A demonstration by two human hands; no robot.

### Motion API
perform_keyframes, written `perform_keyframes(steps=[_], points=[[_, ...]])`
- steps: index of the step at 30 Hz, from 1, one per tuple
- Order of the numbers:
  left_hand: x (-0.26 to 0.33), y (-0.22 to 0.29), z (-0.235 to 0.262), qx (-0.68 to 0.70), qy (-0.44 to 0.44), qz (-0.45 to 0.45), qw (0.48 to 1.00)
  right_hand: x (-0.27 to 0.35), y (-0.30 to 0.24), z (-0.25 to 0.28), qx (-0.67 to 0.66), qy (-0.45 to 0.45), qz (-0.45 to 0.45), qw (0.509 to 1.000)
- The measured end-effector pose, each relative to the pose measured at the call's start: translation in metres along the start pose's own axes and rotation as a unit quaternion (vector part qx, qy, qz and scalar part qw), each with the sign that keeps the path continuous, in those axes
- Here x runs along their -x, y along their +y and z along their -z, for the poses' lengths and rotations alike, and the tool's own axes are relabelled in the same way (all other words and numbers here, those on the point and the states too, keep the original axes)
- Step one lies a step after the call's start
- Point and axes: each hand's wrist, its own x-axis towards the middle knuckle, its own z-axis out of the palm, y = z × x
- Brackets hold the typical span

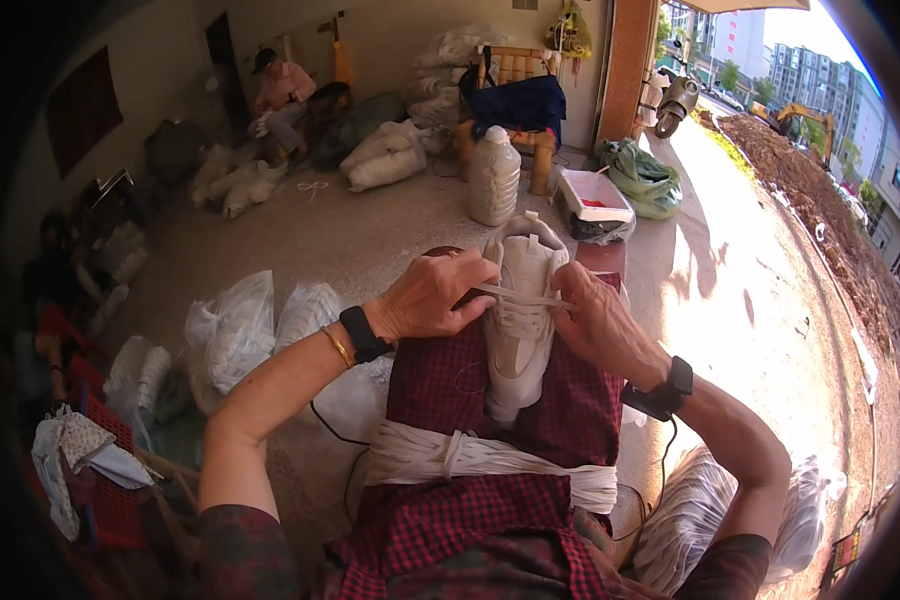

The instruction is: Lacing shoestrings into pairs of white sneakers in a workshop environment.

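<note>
Both forearms enter from the lower edge and converge toward frame centre. Left forearm runs from 7 o'clock up toward centre, bare from the elbow, a thin gold bangle and a black wrist device at the wrist. Left hand (pixel 428 296) sits palm-down, knuckles up, fingers curled in and pinched closed at their tips, pointing toward 3 o'clock. Right forearm comes in from 5 o'clock, elbow sharply bent, a black wrist device at the wrist. Right hand (pixel 598 325) lies just right of centre, back of hand up, fingers curled and closed, pointing toward 10 o'clock. The two hands are near, not touching.
</note>
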Motion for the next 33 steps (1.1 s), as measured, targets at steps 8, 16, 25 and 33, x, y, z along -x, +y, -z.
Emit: perform_keyframes(steps=[8, 16, 25, 33], points=[[0.003, -0.015, -0.007, -0.131, -0.021, -0.085, 0.987, -0.007, 0.023, 0.015, 0.268, -0.092, 0.156, 0.946], [0.009, -0.015, -0.014, -0.13, -0.006, -0.08, 0.988, 0.006, 0.051, 0.037, 0.294, -0.084, 0.17, 0.937], [0.071, -0.034, 0.134, -0.292, -0.058, 0.041, 0.954, 0.018, 0.028, 0.125, 0.375, -0.132, 0.17, 0.902], [0.178, -0.095, 0.338, -0.49, -0.022, 0.206, 0.847, 0.087, -0.002, 0.238, 0.5, -0.16, 0.061, 0.849]])
